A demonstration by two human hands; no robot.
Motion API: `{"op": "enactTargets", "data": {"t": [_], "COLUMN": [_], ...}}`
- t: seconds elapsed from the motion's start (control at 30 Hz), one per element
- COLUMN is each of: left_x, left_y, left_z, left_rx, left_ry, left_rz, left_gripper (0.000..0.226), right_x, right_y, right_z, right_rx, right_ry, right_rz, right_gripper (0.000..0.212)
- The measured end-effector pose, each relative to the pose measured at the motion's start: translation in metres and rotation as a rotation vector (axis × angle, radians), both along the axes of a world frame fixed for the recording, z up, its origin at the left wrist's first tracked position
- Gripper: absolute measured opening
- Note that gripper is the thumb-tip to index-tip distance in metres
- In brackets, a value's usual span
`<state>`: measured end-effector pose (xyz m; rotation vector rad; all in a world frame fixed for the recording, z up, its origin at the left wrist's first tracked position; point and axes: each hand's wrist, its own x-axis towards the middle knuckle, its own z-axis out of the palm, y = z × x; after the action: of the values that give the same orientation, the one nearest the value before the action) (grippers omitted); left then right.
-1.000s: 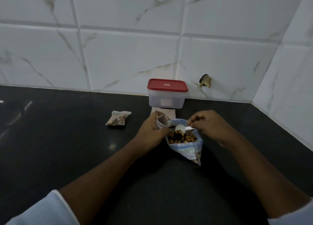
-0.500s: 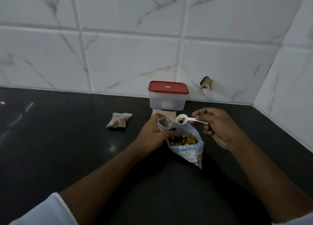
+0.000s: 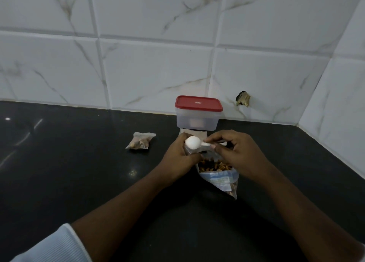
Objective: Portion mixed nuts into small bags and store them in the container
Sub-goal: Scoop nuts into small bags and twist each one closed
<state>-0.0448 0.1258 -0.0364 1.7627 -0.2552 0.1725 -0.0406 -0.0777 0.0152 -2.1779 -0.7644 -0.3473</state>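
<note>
A white ribbed sleeve (image 3: 59,246) shows at the lower left, above the glossy black worktop (image 3: 69,172). Further in, well apart from the hands, a small filled clear plastic bag (image 3: 141,140) lies on its side on the worktop, with brown nuts showing through it. Right of it the left hand (image 3: 178,157) has its grip closed round a small open clear plastic bag (image 3: 188,151), held upright with its mouth upward; what it holds cannot be seen. Just over that mouth sits the round bowl of a white plastic measuring spoon (image 3: 193,142), turned so that its domed back faces the camera. Behind the hands, against the tiled wall, stands a translucent rectangular plastic container (image 3: 197,121) with its red lid (image 3: 198,103) on. A pale flat thing (image 3: 195,133) lies at its foot, too hidden to identify. The right hand (image 3: 239,153) has its grip pinched on the spoon's handle between thumb and fingertips. Below and between the two hands a large clear plastic bag of mixed nuts (image 3: 219,174), with a blue and white label, stands open on the worktop. Further right, a dark ragged hole (image 3: 243,101) breaks the white marbled wall tile (image 3: 266,80).
</note>
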Motion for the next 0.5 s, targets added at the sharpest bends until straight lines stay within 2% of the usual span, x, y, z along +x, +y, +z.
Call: {"op": "enactTargets", "data": {"t": [0.13,0.33,0.43,0.5], "left_x": [0.0,-0.004,-0.017,-0.019], "left_y": [0.002,0.003,0.002,0.002], "left_z": [0.003,0.012,0.017,0.021], "left_rx": [0.004,-0.011,-0.141,-0.179], "left_ry": [0.017,0.119,0.172,0.202], "left_rz": [0.013,-0.026,-0.109,-0.102], "left_gripper": [0.04,0.046,0.049,0.043], "right_x": [0.009,0.027,0.03,0.027], "right_y": [-0.012,-0.03,-0.03,-0.028], "right_z": [0.003,-0.008,-0.011,-0.01], "right_rx": [0.129,-0.15,-0.186,-0.22], "right_ry": [-0.01,0.225,0.32,0.316], "right_rz": [-0.102,-0.276,-0.266,-0.265], "right_gripper": [0.021,0.022,0.023,0.02]}}
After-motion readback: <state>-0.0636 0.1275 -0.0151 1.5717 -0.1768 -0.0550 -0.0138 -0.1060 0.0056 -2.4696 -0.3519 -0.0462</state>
